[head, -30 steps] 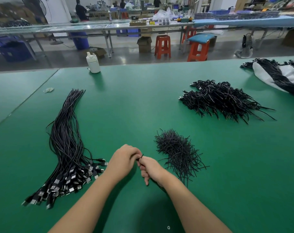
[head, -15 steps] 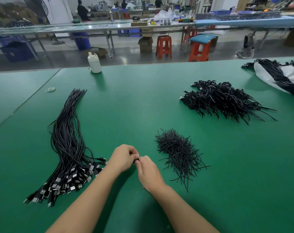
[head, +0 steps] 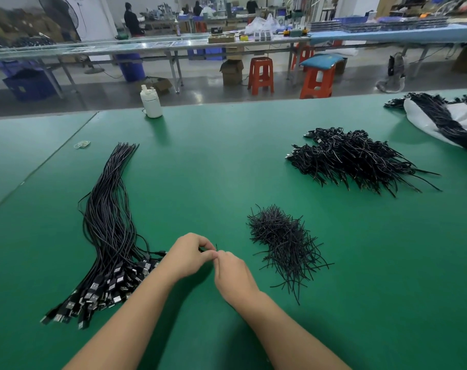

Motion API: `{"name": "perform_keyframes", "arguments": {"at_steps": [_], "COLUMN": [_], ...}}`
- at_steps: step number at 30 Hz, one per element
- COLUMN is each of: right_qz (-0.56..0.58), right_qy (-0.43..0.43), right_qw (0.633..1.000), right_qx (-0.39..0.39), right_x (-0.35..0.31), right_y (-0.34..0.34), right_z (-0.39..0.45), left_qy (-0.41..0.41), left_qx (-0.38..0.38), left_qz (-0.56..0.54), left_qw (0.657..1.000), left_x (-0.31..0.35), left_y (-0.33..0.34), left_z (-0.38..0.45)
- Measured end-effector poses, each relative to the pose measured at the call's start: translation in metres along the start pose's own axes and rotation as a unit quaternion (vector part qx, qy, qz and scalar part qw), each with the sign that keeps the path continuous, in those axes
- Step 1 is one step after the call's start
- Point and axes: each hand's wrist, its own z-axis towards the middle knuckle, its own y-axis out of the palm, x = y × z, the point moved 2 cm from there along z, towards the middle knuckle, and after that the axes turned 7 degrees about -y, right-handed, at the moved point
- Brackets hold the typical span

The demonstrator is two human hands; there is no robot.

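At the near middle of the table (head: 200, 161), left hand (head: 188, 256) and right hand (head: 235, 273) meet, fingers of both pinching a thin black tie (head: 215, 246); what it wraps is hidden. Probably well short of done: a bundled heap (head: 355, 161) lies far right, but many loose cables (head: 106, 231) wait left, spare ties (head: 283, 241) just right.

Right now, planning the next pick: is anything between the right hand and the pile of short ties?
Nothing visible: only green mat between the right hand, pinching a tie, and the pile of short ties.
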Motion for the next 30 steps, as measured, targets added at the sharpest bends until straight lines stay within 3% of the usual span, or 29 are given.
{"name": "perform_keyframes", "arguments": {"at_steps": [17, 22, 30], "right_qz": [-0.078, -0.135, -0.269], "right_qy": [-0.077, -0.122, -0.191], "right_qw": [0.992, 0.979, 0.935], "right_qx": [-0.057, -0.088, -0.127], "right_x": [-0.008, -0.011, -0.012], "right_y": [-0.007, -0.011, -0.034], "right_z": [-0.001, 0.000, 0.011], "left_qy": [-0.015, -0.011, 0.032], "left_qx": [-0.084, -0.109, -0.075], "left_qz": [-0.129, -0.113, -0.046], "left_qw": [0.988, 0.988, 0.996], "left_x": [-0.025, -0.030, -0.012], "left_y": [-0.005, -0.009, -0.008], "left_z": [0.001, 0.001, 0.002]}}
